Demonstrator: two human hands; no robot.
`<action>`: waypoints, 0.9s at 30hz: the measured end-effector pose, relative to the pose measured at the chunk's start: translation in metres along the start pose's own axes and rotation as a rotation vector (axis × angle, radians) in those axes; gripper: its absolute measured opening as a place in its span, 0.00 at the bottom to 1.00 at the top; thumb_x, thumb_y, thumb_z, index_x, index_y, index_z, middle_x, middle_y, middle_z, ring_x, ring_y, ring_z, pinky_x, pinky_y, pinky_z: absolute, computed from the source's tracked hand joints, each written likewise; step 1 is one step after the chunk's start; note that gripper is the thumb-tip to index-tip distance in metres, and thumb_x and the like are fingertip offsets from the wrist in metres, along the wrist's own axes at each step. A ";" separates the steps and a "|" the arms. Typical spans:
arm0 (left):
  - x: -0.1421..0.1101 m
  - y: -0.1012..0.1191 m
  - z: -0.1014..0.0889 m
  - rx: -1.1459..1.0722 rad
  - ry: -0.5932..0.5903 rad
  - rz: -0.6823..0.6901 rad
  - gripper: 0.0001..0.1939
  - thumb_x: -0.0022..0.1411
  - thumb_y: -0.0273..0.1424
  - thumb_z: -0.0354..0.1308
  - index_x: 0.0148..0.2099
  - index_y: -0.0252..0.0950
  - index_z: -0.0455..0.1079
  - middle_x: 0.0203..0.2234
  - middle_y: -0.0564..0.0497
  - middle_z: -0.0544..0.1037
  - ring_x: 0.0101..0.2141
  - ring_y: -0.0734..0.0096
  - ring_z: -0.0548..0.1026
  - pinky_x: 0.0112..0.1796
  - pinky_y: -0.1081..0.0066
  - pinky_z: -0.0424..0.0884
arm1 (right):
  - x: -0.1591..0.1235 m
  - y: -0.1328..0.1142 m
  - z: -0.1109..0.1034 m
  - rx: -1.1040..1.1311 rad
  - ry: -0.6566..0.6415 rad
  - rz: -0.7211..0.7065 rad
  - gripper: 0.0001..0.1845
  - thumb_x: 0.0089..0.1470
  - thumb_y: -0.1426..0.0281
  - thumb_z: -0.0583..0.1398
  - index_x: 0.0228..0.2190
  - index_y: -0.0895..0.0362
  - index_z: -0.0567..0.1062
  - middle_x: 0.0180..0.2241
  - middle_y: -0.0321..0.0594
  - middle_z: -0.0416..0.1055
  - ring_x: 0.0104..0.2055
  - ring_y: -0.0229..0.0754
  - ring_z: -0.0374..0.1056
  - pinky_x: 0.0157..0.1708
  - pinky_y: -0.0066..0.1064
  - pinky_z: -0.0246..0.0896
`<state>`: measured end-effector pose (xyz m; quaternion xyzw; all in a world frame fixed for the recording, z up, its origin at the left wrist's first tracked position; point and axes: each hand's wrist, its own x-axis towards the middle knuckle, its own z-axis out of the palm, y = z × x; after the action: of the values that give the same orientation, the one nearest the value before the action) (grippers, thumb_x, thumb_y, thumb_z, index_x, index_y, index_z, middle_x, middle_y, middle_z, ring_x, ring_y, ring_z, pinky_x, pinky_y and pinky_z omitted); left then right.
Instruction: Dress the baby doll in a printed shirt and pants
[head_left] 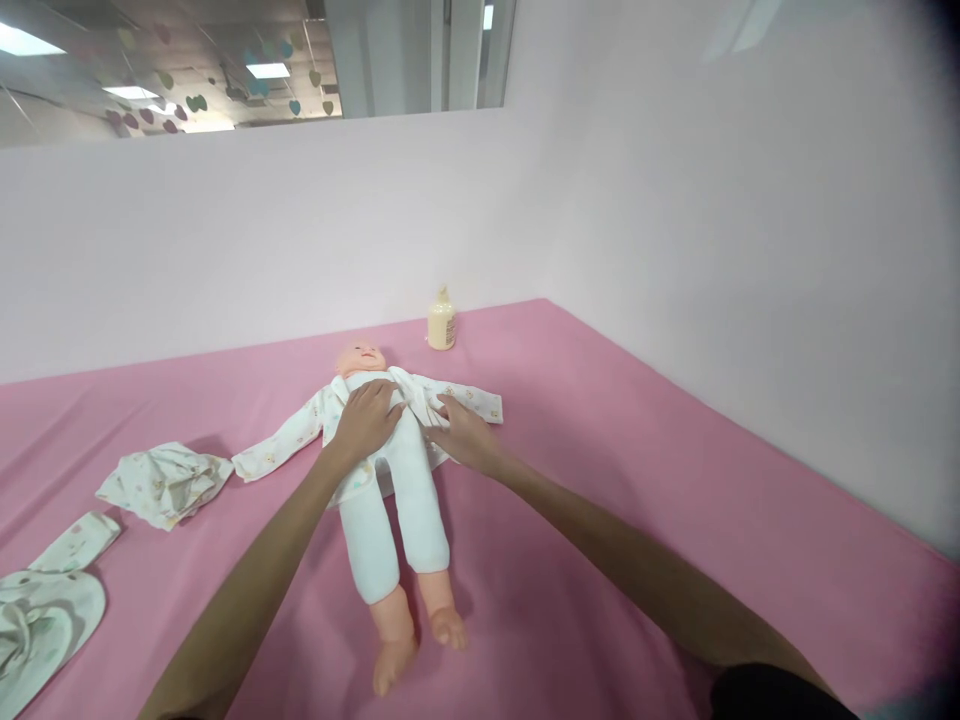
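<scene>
A baby doll (421,505) lies on its back with its head toward the wall, in white trousers with bare feet. It wears a white printed baby shirt (289,438), whose sleeves stretch out to both sides and whose front is spread apart. My left hand (369,418) rests on the doll's chest, its fingers laid over the white cloth. At the doll's other side, my right hand (463,435) pinches the front flap of the shirt near the sleeve. The fingertips of that hand are partly hidden by the fabric.
A pale yellow pump bottle (442,325) stands beyond the doll's head, near the white wall (285,240). To the left lie a crumpled printed cloth (166,482) and another folded printed garment (56,605). Pink sheeting (570,560) covers the surface, with walls behind and at right.
</scene>
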<state>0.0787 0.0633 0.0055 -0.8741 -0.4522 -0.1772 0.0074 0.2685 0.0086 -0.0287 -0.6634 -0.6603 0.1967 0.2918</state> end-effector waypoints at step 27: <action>0.004 -0.008 -0.035 0.144 -0.115 -0.470 0.21 0.62 0.22 0.41 0.56 0.31 0.58 0.42 0.36 0.76 0.44 0.48 0.77 0.40 0.61 0.69 | -0.009 -0.031 0.007 0.244 -0.012 -0.170 0.18 0.61 0.62 0.53 0.21 0.55 0.63 0.23 0.34 0.69 0.25 0.36 0.62 0.26 0.28 0.52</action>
<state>0.0639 0.0653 0.0388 -0.7508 -0.6542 -0.0915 0.0024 0.2400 -0.0012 -0.0153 -0.5634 -0.6871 0.2542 0.3818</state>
